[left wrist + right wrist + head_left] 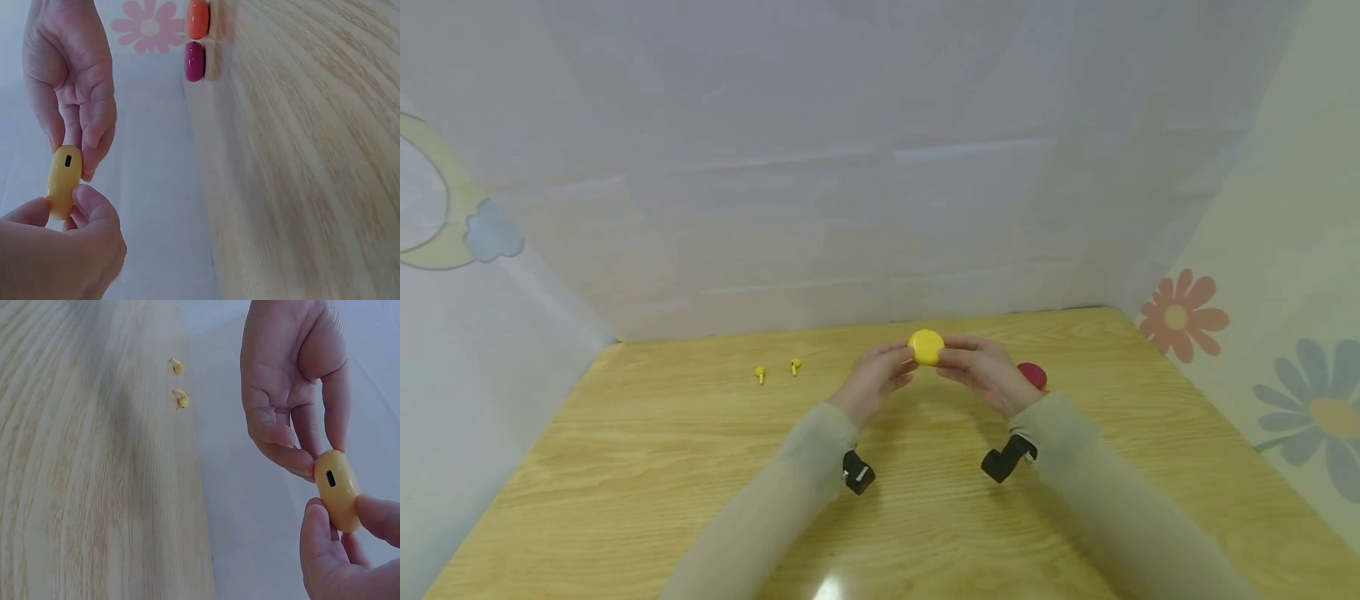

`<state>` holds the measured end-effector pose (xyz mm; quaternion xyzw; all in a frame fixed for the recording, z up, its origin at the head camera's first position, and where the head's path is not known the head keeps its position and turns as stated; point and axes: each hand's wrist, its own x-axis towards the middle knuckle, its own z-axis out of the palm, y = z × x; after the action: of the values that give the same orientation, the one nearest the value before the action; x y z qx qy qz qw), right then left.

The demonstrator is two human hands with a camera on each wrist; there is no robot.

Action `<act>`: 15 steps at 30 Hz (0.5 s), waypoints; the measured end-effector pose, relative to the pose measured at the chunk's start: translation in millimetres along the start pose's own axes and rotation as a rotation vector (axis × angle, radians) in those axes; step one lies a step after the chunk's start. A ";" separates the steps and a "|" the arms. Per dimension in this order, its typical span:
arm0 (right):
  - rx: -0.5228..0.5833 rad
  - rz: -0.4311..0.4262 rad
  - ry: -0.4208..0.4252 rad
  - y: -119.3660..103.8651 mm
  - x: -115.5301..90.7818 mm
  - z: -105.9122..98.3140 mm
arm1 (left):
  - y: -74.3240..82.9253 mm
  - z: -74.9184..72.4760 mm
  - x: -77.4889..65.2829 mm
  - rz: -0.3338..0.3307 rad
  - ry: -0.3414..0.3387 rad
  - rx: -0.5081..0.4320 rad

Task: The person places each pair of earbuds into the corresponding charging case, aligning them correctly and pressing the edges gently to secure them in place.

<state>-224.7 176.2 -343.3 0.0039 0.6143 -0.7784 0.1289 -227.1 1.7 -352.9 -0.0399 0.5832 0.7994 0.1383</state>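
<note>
Above the back part of the table, a round yellow earbud charging case (927, 347) is held between both hands. My left hand (874, 379) pinches one side of it with thumb and fingertips. On the opposite side, my right hand (983, 371) pinches it the same way. The case (64, 181) looks closed, and a dark charging port shows on its edge in both wrist views. Two yellow earbuds (761, 375) lie apart on the table, left of my left hand. What the fingers cover of the case is hidden.
Behind my right hand, a dark pink case (195, 62) and an orange case (198, 19) stand on the wooden table (685, 467). A pale wall sheet (820, 217) rises at the table's back edge, with printed side walls left and right.
</note>
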 end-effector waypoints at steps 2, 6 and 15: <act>0.001 -0.012 -0.008 1.0 -1.0 2.6 | 0.4 -3.3 -2.2 0.011 -0.023 0.004; -0.002 -0.035 -0.030 2.5 -2.6 5.8 | 0.8 -8.0 -6.3 0.038 -0.053 0.017; -0.007 -0.073 -0.031 3.5 -6.2 13.5 | 4.7 -12.4 -14.5 0.072 -0.076 0.081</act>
<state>-215.9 163.7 -342.3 -0.0311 0.6147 -0.7805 0.1101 -215.7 -13.9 -349.2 0.0171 0.6107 0.7804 0.1330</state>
